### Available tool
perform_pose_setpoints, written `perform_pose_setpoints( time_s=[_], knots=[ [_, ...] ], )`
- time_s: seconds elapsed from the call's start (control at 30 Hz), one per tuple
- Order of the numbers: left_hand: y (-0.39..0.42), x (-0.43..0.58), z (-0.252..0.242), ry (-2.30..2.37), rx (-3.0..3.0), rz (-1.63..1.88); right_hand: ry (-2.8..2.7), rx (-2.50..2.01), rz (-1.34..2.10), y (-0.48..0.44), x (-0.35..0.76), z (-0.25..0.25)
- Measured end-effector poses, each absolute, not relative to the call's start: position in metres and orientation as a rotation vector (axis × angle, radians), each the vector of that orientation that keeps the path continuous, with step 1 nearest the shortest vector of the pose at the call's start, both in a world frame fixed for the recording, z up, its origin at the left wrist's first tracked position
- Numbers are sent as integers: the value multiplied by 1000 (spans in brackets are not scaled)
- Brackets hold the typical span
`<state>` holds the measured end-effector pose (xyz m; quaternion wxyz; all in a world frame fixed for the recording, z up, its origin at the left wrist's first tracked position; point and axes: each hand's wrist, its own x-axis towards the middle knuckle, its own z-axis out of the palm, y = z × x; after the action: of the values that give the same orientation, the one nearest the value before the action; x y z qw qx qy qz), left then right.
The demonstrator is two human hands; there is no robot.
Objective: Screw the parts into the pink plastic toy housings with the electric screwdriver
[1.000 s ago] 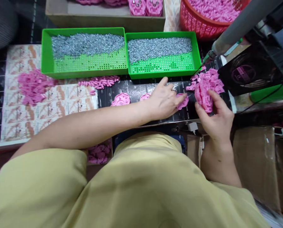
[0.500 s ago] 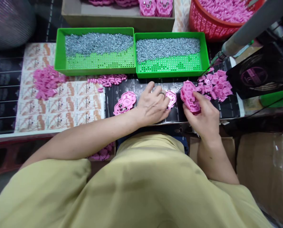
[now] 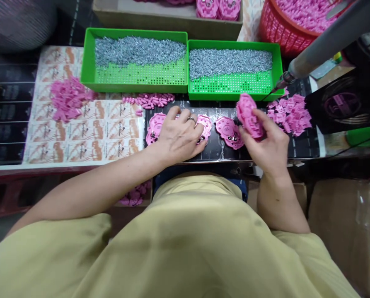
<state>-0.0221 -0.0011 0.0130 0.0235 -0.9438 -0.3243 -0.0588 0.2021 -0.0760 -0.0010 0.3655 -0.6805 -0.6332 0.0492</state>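
My right hand (image 3: 267, 142) grips a small stack of pink plastic parts (image 3: 249, 116) between thumb and fingers, raised a little over the black table strip. Just left of it lies a pink part with shiny metal bits (image 3: 230, 131). My left hand (image 3: 183, 134) is palm down, its fingers curled over another pink part (image 3: 205, 126) and touching it. Beside that wrist, a further pink part (image 3: 155, 128) is partly covered by the hand.
Two green trays (image 3: 135, 87) of small metal pieces stand behind the hands. Loose pink pieces (image 3: 67, 99) lie left, more (image 3: 290, 114) right. A hanging tool (image 3: 287, 76) points down near my right hand. A red basket (image 3: 288, 29) and a cardboard box (image 3: 169, 18) stand behind.
My left hand has moved left along the row with the pink part under its fingers. One pink part now lies beside the stack in my right hand. The view has shifted slightly.
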Motion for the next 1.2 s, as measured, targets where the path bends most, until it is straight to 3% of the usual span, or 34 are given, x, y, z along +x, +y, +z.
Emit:
perform_pose_setpoints(
  time_s=[0.27, 0.4, 0.7, 1.2],
  knots=[
    [0, -8, 23, -1024, -3004, -194, -1748, -1984, -101, -95, 224, -10],
    [-4, 17, 22, -809, -3050, -170, -1819, -2148, -198, -98, 222, -12],
    [-8, 27, 5, -646, -3160, -108, -1923, -1966, 54, -107, 225, -4],
    [-3, -36, -4, -600, -3280, -108, -1777, -1821, 2, -92, 199, 5]
  ],
)
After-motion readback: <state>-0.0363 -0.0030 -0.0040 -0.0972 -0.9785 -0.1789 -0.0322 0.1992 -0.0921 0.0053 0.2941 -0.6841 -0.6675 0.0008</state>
